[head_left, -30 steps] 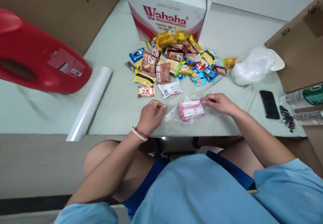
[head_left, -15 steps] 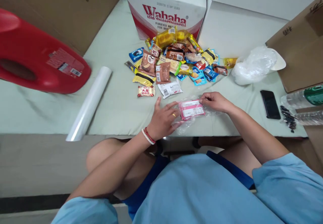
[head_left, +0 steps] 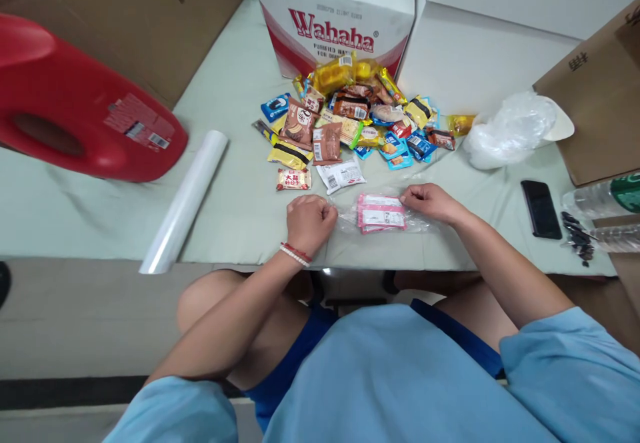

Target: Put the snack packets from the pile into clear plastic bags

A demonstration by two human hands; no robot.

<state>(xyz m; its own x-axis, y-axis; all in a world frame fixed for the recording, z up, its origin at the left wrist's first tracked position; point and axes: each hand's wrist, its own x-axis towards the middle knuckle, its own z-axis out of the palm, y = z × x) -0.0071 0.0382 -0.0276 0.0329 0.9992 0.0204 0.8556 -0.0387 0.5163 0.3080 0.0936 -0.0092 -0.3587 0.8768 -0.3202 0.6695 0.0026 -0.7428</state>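
Pink-and-white packets lie stacked on clear plastic film near the table's front edge. My left hand is closed on the film's left end, thumb pressed to the fingers. At the packets' upper right corner, my right hand pinches the film there; its fingertips are partly hidden. Just beyond my hands lie a white snack packet and a cream-and-red snack packet, at the front of a heap of wrapped snacks.
A Wahaha carton stands behind the heap. To the left are a roll of clear film and a big red jug. On the right sit a crumpled plastic bag, a phone and plastic bottles.
My left hand has moved left off the packets and gone from spread fingers to closed, stretching the film leftward. My right hand stays by the packets' right corner.
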